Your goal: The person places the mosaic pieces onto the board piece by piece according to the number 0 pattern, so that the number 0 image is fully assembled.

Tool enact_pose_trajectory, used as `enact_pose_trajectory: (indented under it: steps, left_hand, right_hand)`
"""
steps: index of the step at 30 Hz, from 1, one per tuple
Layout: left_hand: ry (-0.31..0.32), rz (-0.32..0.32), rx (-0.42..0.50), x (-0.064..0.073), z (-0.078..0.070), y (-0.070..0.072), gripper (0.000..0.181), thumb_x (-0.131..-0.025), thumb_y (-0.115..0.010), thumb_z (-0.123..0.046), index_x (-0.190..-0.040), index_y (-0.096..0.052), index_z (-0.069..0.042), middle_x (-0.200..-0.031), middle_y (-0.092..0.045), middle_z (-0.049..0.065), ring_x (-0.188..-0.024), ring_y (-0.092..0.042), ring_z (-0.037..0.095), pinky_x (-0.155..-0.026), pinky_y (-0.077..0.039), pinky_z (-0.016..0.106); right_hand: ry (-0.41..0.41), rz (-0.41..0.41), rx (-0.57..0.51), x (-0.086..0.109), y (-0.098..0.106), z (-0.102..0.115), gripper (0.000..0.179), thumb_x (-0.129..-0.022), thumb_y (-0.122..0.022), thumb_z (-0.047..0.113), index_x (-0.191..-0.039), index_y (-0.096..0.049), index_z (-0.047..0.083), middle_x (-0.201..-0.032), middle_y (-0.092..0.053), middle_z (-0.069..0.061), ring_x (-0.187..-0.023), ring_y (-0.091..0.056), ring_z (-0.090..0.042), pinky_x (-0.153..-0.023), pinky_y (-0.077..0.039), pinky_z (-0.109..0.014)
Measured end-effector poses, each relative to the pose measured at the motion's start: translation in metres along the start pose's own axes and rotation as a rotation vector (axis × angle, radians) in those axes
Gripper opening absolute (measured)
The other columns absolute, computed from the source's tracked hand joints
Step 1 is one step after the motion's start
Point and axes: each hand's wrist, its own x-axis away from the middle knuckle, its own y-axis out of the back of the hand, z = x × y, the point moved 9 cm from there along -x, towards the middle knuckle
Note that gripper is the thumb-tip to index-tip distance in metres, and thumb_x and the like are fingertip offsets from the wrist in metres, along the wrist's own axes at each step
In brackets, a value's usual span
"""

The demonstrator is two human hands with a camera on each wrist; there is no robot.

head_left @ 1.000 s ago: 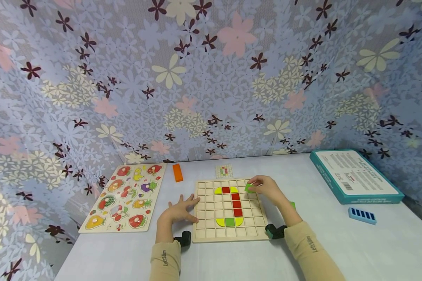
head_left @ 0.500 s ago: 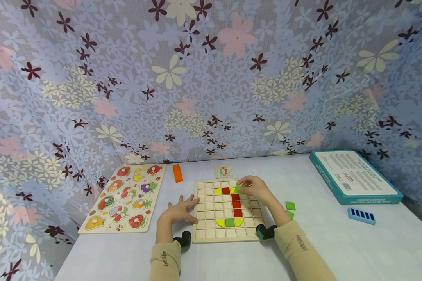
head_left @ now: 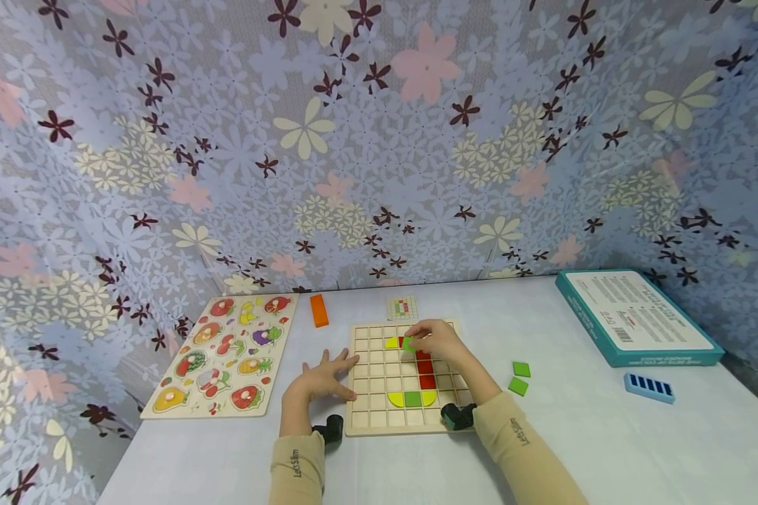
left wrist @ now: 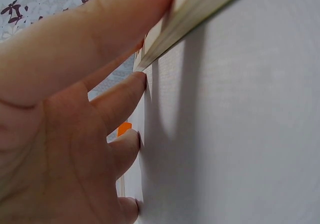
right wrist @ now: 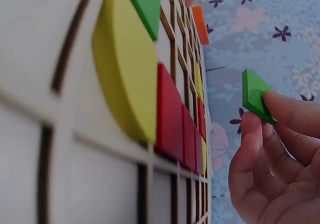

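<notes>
A wooden grid board (head_left: 379, 419) lies flat on the table. Red squares (head_left: 424, 367), yellow rounded pieces (head_left: 396, 400) and a green square (head_left: 413, 399) sit in some of its cells. My left hand (head_left: 323, 377) rests at the board's left edge with fingers spread; the left wrist view shows the thumb (left wrist: 100, 31) against the board's side. Over the upper row of pieces, my right hand (head_left: 441, 341) pinches a green square tile (right wrist: 256, 96) between thumb and fingers. The tile is held tilted, apart from the board in the right wrist view.
Two loose green squares (head_left: 519, 377) lie right of the board. A small pattern card (head_left: 403, 307) and an orange block (head_left: 318, 311) lie behind it. A fruit puzzle (head_left: 227, 358) is at left; a teal box (head_left: 638, 319) and a blue slotted piece (head_left: 649, 387) are at right.
My right hand has moved left across the board's top rows, carrying the green tile. Both loose green squares have come fully into sight. My left hand has stayed put.
</notes>
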Motion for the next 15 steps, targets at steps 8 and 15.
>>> enact_pose_trajectory:
  steps: [8, 15]
  left_hand:
    - [-0.006, 0.007, -0.017, 0.000, -0.001, 0.000, 0.079, -0.068, -0.079, -0.018, -0.139, -0.043, -0.016, -0.152, -0.024, 0.007, -0.140, 0.002, 0.039, -0.102, 0.015, 0.066]
    - [-0.006, 0.006, -0.023, 0.000, 0.000, 0.000, 0.079, -0.069, -0.079, -0.019, -0.139, -0.043, -0.016, -0.152, -0.024, 0.008, -0.140, 0.001, 0.039, -0.102, 0.014, 0.067]
  right_hand:
    - [0.002, 0.025, 0.049, -0.007, -0.017, 0.006, 0.013, -0.084, -0.062, 0.004, -0.095, -0.069, 0.002, -0.087, -0.063, -0.007, -0.071, -0.059, -0.019, -0.062, -0.052, -0.030]
    - [0.023, 0.043, 0.109, -0.012, -0.029, 0.010, 0.013, -0.082, -0.062, -0.001, -0.092, -0.069, 0.005, -0.084, -0.061, -0.007, -0.071, -0.054, -0.016, -0.060, -0.047, -0.026]
